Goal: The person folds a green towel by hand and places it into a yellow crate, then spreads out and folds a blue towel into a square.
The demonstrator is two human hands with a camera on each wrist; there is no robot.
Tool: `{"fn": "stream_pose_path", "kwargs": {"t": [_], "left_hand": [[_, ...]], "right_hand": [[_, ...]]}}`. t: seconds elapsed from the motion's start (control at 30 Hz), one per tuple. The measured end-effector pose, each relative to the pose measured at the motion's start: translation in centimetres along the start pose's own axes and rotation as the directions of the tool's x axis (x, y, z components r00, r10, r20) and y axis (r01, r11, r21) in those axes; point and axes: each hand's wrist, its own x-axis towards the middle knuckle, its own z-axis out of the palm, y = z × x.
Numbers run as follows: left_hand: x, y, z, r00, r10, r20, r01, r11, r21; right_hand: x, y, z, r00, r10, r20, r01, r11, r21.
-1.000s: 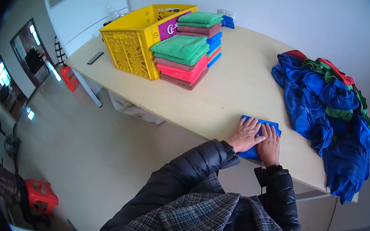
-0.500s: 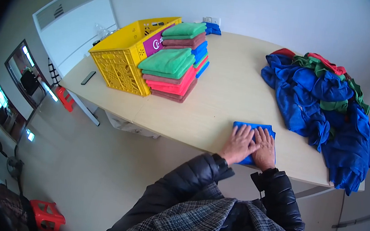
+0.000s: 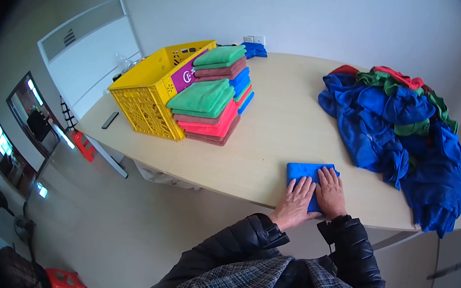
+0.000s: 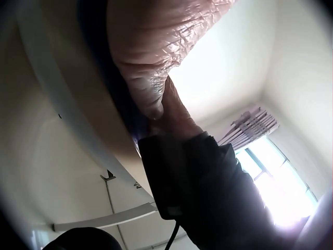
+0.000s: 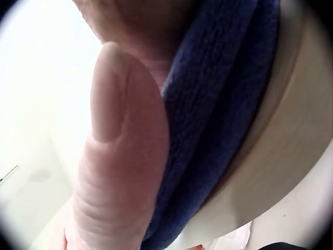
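Observation:
A folded blue towel (image 3: 302,170) lies at the table's front edge. My left hand (image 3: 294,202) rests flat on its near left part, fingers straight. On its right side lies my right hand (image 3: 330,194), fingers also extended, pressing the cloth. The far strip of the towel shows beyond the fingertips. In the right wrist view, the thick folded layers of the blue towel (image 5: 208,104) show beside my thumb (image 5: 122,151). The left wrist view has my left hand (image 4: 156,47) close up, with the other wrist's dark sleeve (image 4: 208,182) behind it.
A heap of crumpled blue, green and red towels (image 3: 380,127) lies at the right of the table (image 3: 266,125). Folded towels in stacks (image 3: 206,107) stand beside a yellow crate (image 3: 144,105) on the left. A phone (image 3: 110,120) lies near the left edge.
The left hand has slid back toward the front edge and no longer overlaps the right hand so closely. More of the blue towel's far part shows. The head view has shifted.

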Motion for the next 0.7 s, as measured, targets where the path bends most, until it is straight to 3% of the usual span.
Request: {"fn": "stream_pose_path", "kwargs": {"t": [0.4, 0.53, 0.63, 0.7], "left_hand": [[0.2, 0.0, -0.4, 0.998, 0.036, 0.051, -0.039, 0.997, 0.07], [0.2, -0.6, -0.4, 0.998, 0.043, 0.039, -0.043, 0.999, -0.013], [0.8, -2.5, 0.7, 0.999, -0.031, 0.016, 0.034, 0.971, -0.235], [0.6, -2.7, 1.5, 0.999, -0.033, -0.018, 0.029, 0.98, -0.195]], "right_hand": [[0.4, -0.8, -1.0, 0.998, 0.055, 0.006, -0.055, 0.998, 0.031], [0.0, -0.9, -1.8, 0.997, 0.077, 0.005, -0.077, 0.997, 0.015], [0.4, -1.8, -2.8, 0.995, 0.098, 0.032, -0.097, 0.994, -0.044], [0.5, -3.7, -3.1, 0.999, 0.031, -0.044, -0.027, 0.996, 0.085]]}}
